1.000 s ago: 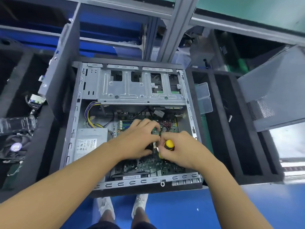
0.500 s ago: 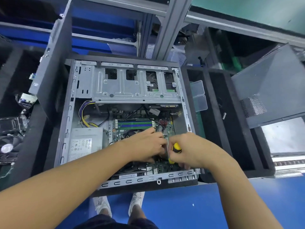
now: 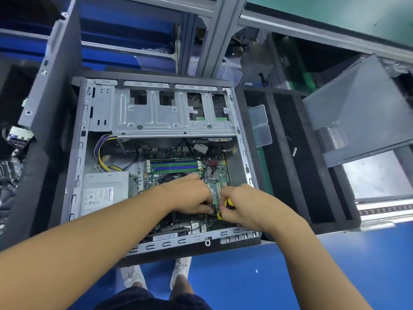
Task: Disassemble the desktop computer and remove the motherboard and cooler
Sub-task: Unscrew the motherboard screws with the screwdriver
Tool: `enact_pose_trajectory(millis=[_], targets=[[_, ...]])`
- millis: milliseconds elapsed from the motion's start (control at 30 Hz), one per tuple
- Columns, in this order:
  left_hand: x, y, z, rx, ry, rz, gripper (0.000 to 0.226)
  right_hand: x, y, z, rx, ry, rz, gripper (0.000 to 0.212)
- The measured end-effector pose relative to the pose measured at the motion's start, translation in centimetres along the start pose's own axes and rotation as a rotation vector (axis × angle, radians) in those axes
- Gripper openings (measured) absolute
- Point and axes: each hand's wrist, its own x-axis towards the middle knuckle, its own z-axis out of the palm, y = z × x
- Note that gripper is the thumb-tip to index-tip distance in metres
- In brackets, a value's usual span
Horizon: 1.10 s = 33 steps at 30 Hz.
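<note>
Screwdriver (image 3: pixel 229 203) work inside the open case (image 3: pixel 156 245), which lies at the near edge of the black foam tray (image 3: pixel 308 175). The right hand (image 3: pixel 243 206) wraps its fingers round the yellow-and-black handle, tip down on the motherboard (image 3: pixel 220 173). The left hand (image 3: pixel 190 195) curls its fingers in just beside the shaft; whether it pinches a screw or steadies the tip cannot be told. The board sits flat on the case floor, right of the power supply (image 3: pixel 105 189), with the cooler (image 3: pixel 169 178) half hidden under the left hand. By its looks the board is light, thin, stiff and fragile, so it wants lifting level by its bare edges, never by the slots. The cooler is likely heavier and is best taken by its frame, not the fan.
</note>
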Motion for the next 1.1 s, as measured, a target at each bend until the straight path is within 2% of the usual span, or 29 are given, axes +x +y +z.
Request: enact_pose_trajectory(millis=[100,200,267,400,500,667,867,967,1033,1100], targets=[[0.1,0.1,0.1,-0.026,0.029,0.021,0.006,0.1,-0.1,0.5,-0.021,0.005,-0.014,0.006],[0.0,0.2,0.2,-0.089,0.052,0.018,0.011,0.0,-0.1,0.6,-0.026,-0.005,-0.036,0.005],[0.1,0.2,0.1,-0.115,0.035,-0.020,0.028,-0.1,-0.1,0.7,-0.031,0.000,-0.050,0.007],[0.3,-0.2,0.8,-0.014,0.047,-0.048,0.044,-0.1,-0.3,0.8,-0.056,-0.005,-0.042,0.006],[0.5,-0.4,1.2,0.014,0.029,-0.035,0.044,-0.1,-0.5,0.7,-0.061,-0.021,-0.040,0.002],[0.5,-0.7,1.2,0.036,-0.006,0.050,0.022,-0.4,-0.6,0.8,-0.079,-0.026,-0.037,0.004],[0.5,-0.2,0.6,0.112,-0.001,0.086,0.023,-1.0,-0.9,0.8,-0.049,-0.094,-0.012,0.010],[0.5,-0.3,0.9,0.045,0.022,0.069,0.015,-1.4,-1.3,0.8,0.003,-0.138,0.023,0.022],[0.6,0.0,1.0,-0.021,0.077,0.067,0.028,-1.6,-1.8,0.9,0.048,-0.125,0.045,0.027],[0.7,0.7,0.7,-0.072,0.142,0.082,0.025,-1.7,-2.1,1.0,0.056,-0.100,0.052,0.027]])
